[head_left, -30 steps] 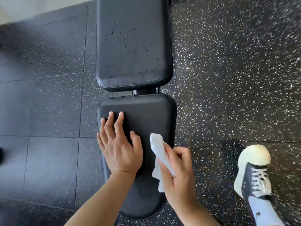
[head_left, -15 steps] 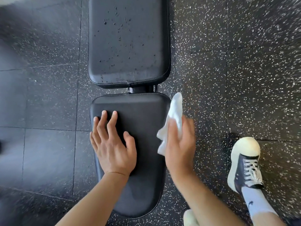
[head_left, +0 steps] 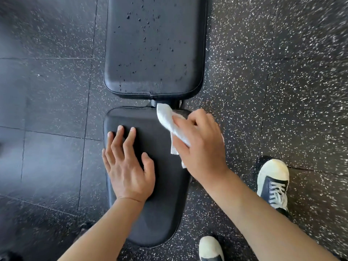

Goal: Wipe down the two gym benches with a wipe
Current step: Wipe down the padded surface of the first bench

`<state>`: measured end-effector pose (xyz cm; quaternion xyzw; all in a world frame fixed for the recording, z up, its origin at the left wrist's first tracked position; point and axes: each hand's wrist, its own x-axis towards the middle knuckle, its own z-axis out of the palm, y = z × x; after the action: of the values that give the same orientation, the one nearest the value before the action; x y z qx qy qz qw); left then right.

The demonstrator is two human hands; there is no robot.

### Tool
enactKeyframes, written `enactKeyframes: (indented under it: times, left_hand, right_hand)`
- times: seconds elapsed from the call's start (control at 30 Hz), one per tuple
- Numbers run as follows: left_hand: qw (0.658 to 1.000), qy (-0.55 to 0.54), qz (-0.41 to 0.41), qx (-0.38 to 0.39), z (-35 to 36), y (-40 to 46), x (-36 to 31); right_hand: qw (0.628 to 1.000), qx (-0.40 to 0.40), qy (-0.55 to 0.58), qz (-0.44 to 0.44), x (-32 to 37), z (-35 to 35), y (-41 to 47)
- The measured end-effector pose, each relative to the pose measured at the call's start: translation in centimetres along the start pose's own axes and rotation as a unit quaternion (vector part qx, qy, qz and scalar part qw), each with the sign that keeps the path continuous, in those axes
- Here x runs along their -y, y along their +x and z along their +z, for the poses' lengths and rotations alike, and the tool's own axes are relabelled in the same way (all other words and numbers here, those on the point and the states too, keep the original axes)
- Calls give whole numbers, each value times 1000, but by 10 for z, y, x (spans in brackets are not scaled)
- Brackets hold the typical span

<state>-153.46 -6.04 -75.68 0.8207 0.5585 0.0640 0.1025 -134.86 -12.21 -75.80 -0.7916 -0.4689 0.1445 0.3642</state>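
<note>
On seat pad: right hand hides wipe lower end.

A crumpled white wipe is held at the black padded bench seat's far right corner. Beyond the seat, the matching black back pad is seen speckled with droplets.

A single head-worn wide-angle camera looks steeply down from close above the surface, facing forward along its length. Both forearms enter from the bottom edge; floor fills both sides.
</note>
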Motion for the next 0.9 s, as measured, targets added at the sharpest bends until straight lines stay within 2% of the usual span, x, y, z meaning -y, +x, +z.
enactKeyframes:
  times: [0.1,0.2,0.33,0.53,0.67,0.9]
  left_hand:
    - [1000,2,4,-1,1,0,0]
    - [1000,7,5,2,1,1,2]
    - [1000,3,-3,12,-1,2,0]
    - [1000,-9,5,-9,-3,3,1]
    - [1000,-3,6,-14,-1,3,1]
    - [1000,-13,5,-2,0,1,2]
  right_hand:
    - [996,68,-7,-61,-10,-19,-18]
    - [989,92,-48,-108,-13,-21,-1]
    - [972,134,-103,-164,17,3,51]
    - [947,226,-91,-212,53,43,110]
    - [937,219,-71,-261,28,17,94]
    - [910,283,-138,-271,-11,-44,80]
